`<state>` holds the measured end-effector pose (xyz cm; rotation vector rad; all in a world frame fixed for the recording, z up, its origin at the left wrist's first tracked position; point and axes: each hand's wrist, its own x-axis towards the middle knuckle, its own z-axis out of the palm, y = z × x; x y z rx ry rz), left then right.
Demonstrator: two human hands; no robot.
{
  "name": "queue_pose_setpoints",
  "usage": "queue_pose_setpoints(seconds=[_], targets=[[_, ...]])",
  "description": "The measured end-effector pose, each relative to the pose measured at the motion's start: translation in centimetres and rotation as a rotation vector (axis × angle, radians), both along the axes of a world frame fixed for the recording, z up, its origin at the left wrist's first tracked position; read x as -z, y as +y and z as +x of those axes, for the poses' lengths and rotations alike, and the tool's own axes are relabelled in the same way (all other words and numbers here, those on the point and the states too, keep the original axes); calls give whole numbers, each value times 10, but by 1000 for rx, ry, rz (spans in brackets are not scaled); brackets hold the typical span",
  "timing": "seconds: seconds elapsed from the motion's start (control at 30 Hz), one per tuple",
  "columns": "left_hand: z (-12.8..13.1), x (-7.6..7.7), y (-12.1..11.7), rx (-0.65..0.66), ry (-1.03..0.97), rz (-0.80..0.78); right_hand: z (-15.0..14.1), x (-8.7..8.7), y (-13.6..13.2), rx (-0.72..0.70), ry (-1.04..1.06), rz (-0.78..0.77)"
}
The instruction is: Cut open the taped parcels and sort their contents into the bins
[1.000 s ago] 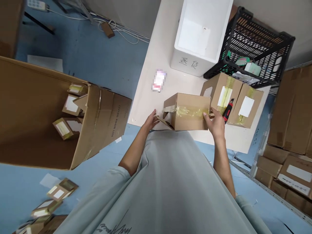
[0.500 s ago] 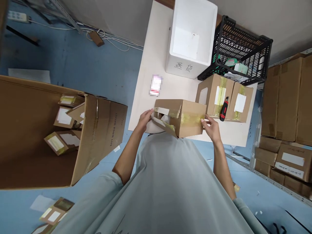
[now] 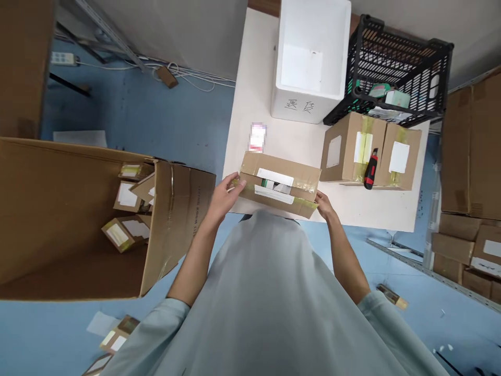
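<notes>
A small cardboard box [image 3: 250, 166] sits at the table's front edge, close to my body. Its top flaps are slit and slightly parted, with white label strips along both sides of the gap. White and green contents show inside, too little to name. My left hand [image 3: 225, 197] holds the left end, thumb on top. At the right end, my right hand [image 3: 324, 204] grips the lower corner, its fingers partly hidden behind the box. To the right, a red and black utility knife [image 3: 370, 169] lies on two taped cardboard boxes [image 3: 354, 151].
A white foam box [image 3: 305, 107] and a black plastic crate [image 3: 399, 73] with small items stand at the back of the table [image 3: 238, 125]. On my left is a large open carton [image 3: 178, 209] holding several small parcels. Stacked cartons [image 3: 454, 156] line the right side.
The small box has been turned so its slit flaps face up, and its contents now show. Both hands have kept hold of its ends. The view has shifted slightly left.
</notes>
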<state>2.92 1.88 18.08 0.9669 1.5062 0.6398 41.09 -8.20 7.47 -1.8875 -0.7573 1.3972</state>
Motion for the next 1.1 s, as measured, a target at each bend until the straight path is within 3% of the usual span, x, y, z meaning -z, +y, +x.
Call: queue_pose_setpoints(seconds=[0.13,0.27,0.4,0.53,0.63,0.73,0.83,0.97,1.1], targets=[[20,1,-19,100,-42,21,12,-7,-8,111,-45,57],[37,3,-29,127,-37,64,34,-33,-18,138,-134,123],[40,3,-30,122,12,111,45,-58,-14,-109,-255,195],[40,-1,-36,67,71,124,44,-70,7,-425,-503,262],[42,-4,-47,-11,98,126,47,-71,26,-623,-665,263],[46,-6,-61,-97,114,129,57,-68,42,-731,-715,282],[52,-2,-78,-144,104,134,66,-62,58,-763,-720,316],[65,11,-101,-99,81,66,70,-54,87,-772,-724,353],[87,27,-109,-122,182,40,70,-52,114,-849,-715,383]])
